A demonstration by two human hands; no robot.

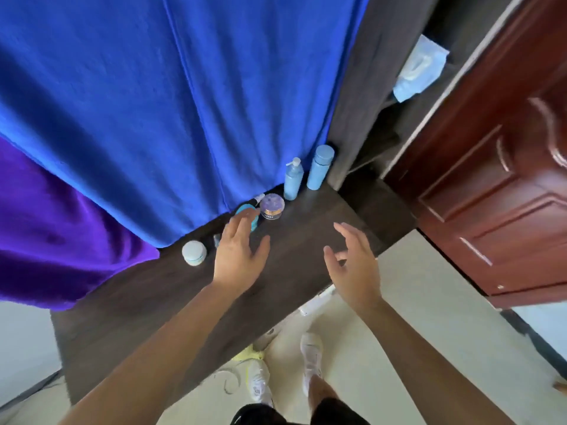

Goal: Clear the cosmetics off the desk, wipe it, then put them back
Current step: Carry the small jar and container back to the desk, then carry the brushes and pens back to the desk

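My left hand (237, 256) covers most of the teal jar (249, 216) and a small dark item (216, 240) I cannot identify.

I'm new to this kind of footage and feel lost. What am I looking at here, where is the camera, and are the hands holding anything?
There is no machine here: one wide-angle camera sits on a person's head and looks down, so you see their own arms, legs and shoes. The picture bends at the edges because of the lens.

The dark wooden desk runs along blue and purple cloths. On it stand a pump bottle, a capped blue bottle, a clear-lidded jar, a teal item partly hidden by fingers, and a white jar.

The left hand reaches toward the teal item; the right hand hovers open. Neither holds anything.
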